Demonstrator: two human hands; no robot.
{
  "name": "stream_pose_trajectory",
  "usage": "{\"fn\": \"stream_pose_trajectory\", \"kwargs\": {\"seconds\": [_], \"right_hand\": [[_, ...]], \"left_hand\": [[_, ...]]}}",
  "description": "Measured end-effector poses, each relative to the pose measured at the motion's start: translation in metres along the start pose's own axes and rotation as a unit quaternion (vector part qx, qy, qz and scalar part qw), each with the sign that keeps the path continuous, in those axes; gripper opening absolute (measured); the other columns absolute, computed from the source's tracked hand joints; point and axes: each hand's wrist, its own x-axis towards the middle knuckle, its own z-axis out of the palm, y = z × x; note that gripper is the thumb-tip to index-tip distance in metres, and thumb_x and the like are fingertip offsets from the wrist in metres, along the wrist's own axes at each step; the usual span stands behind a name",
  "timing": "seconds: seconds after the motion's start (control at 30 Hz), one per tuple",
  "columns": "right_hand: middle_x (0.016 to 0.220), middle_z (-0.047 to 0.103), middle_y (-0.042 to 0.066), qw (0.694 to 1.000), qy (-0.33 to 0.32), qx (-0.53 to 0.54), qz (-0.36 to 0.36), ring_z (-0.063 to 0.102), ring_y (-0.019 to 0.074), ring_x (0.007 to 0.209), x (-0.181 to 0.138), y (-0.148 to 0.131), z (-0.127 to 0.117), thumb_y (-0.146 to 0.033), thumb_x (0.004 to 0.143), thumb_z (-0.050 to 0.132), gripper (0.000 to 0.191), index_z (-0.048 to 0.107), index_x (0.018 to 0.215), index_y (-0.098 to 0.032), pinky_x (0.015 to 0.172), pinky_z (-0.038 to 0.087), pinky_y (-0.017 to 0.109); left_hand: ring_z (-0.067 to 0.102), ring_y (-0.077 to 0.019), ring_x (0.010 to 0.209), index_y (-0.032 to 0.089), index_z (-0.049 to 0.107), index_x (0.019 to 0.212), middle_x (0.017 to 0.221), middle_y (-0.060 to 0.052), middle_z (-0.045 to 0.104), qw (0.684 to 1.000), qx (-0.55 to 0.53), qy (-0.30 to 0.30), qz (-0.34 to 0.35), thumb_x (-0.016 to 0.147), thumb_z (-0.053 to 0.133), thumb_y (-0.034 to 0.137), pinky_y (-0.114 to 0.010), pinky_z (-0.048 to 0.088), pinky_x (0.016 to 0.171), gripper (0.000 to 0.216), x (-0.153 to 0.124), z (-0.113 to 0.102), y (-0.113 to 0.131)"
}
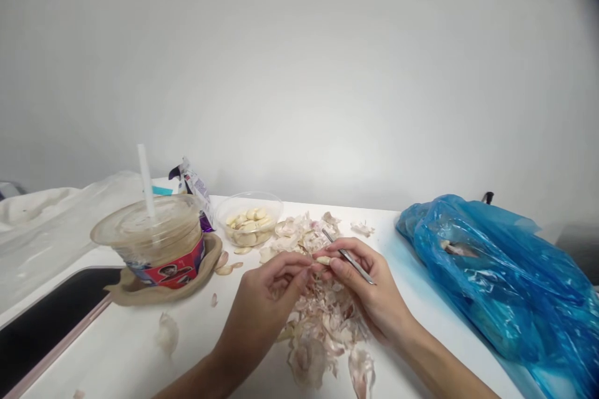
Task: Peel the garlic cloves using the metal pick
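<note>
Both my hands meet over a heap of garlic skins [322,324] on the white table [196,349]. My left hand [264,305] pinches one end of a pale garlic clove [322,260] with its fingertips. My right hand [369,290] grips the other end of the clove and also holds a thin metal tool [349,257] that lies slanted across its fingers. Just behind the hands stands a clear bowl [248,207] with several peeled cloves in it.
A lidded drink cup [152,240] with a white straw stands on a brown holder at the left. A dark tablet [47,324] lies at the front left edge. A blue plastic bag [500,274] fills the right side. A snack wrapper [194,184] lies behind the cup.
</note>
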Motion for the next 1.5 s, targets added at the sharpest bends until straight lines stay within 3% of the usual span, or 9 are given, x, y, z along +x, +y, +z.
{"fn": "stream_pose_trajectory", "kwargs": {"seconds": [0.2, 0.33, 0.47, 0.73, 0.9, 1.13, 1.33, 1.5], "right_hand": [[0.093, 0.066, 0.005, 0.999, -0.003, 0.027, 0.023, 0.065, 0.0176, 0.085, 0.0, -0.001, 0.0, -0.027, 0.075, 0.067, 0.02, 0.057, 0.091, -0.019, 0.079, 0.053, 0.03], [0.095, 0.066, 0.005, 0.999, -0.013, 0.019, 0.023, 0.066, 0.0185, 0.084, 0.001, 0.0, 0.0, -0.029, 0.075, 0.067, 0.022, 0.057, 0.091, -0.019, 0.081, 0.052, 0.034], [0.094, 0.066, 0.005, 0.999, -0.018, 0.019, 0.024, 0.066, 0.0194, 0.084, 0.001, -0.001, 0.0, -0.03, 0.075, 0.067, 0.02, 0.057, 0.089, -0.019, 0.082, 0.052, 0.035], [0.073, 0.065, -0.002, 0.999, -0.021, 0.023, 0.038, 0.063, 0.0114, 0.065, -0.003, 0.002, 0.001, -0.022, 0.072, 0.07, 0.011, 0.062, 0.08, -0.019, 0.064, 0.051, 0.023], [0.077, 0.066, -0.002, 0.999, -0.019, 0.032, 0.027, 0.064, 0.0118, 0.069, -0.004, -0.002, 0.003, -0.018, 0.069, 0.072, 0.012, 0.063, 0.077, -0.02, 0.063, 0.052, 0.023], [0.079, 0.069, 0.0, 0.997, -0.024, 0.067, 0.023, 0.068, 0.0163, 0.073, -0.007, -0.006, 0.006, -0.014, 0.066, 0.073, 0.02, 0.06, 0.08, -0.021, 0.071, 0.056, 0.029], [0.077, 0.069, -0.002, 0.995, -0.022, 0.079, 0.048, 0.068, 0.0129, 0.071, -0.008, -0.006, 0.008, -0.011, 0.063, 0.075, 0.024, 0.059, 0.078, -0.021, 0.068, 0.055, 0.022], [0.078, 0.069, -0.001, 1.0, -0.002, 0.017, 0.005, 0.066, 0.0111, 0.068, -0.01, -0.01, 0.009, -0.016, 0.074, 0.068, 0.012, 0.061, 0.082, -0.021, 0.066, 0.054, 0.021]], "left_hand": [[0.062, -0.0209, 0.092, 0.024, 0.069, 0.085, 0.096, -0.004, 0.071, 0.994, 0.09, 0.005, 0.068, 0.078, 0.056, 0.021, -0.032, 0.047, 0.084, 0.015, 0.002, -0.003, 0.002], [0.053, -0.0224, 0.109, 0.023, 0.069, 0.086, 0.109, -0.006, 0.064, 0.993, 0.073, 0.036, 0.09, 0.079, 0.054, 0.022, -0.032, 0.045, 0.088, 0.016, 0.001, -0.002, 0.004], [0.058, -0.0201, 0.098, 0.027, 0.064, 0.097, 0.105, -0.003, 0.064, 0.995, 0.04, 0.061, 0.069, 0.079, 0.056, 0.024, -0.028, 0.049, 0.079, 0.02, -0.001, -0.002, 0.003], [0.061, -0.0188, 0.09, 0.027, 0.07, 0.091, 0.092, -0.002, 0.071, 0.981, 0.098, 0.026, 0.167, 0.074, 0.063, 0.016, -0.028, 0.047, 0.08, 0.021, -0.001, -0.002, 0.006], [0.063, -0.0195, 0.088, 0.03, 0.072, 0.085, 0.089, 0.0, 0.073, 0.989, 0.056, 0.037, 0.128, 0.069, 0.068, 0.015, -0.029, 0.049, 0.079, 0.022, -0.002, -0.003, 0.008], [0.058, -0.0122, 0.052, 0.029, 0.073, 0.072, 0.081, 0.001, 0.071, 0.995, -0.066, 0.051, 0.058, 0.065, 0.07, 0.015, -0.022, 0.05, 0.042, 0.016, -0.003, -0.004, 0.008], [0.056, -0.0111, 0.062, 0.026, 0.073, 0.073, 0.088, -0.001, 0.064, 0.991, -0.126, -0.013, 0.037, 0.067, 0.069, 0.015, -0.018, 0.048, 0.045, 0.013, -0.002, -0.004, 0.006], [0.053, -0.0067, 0.059, 0.023, 0.069, 0.076, 0.09, 0.001, 0.062, 0.974, -0.22, -0.048, -0.013, 0.073, 0.065, 0.016, -0.015, 0.045, 0.046, 0.009, -0.003, -0.003, 0.008]]}}
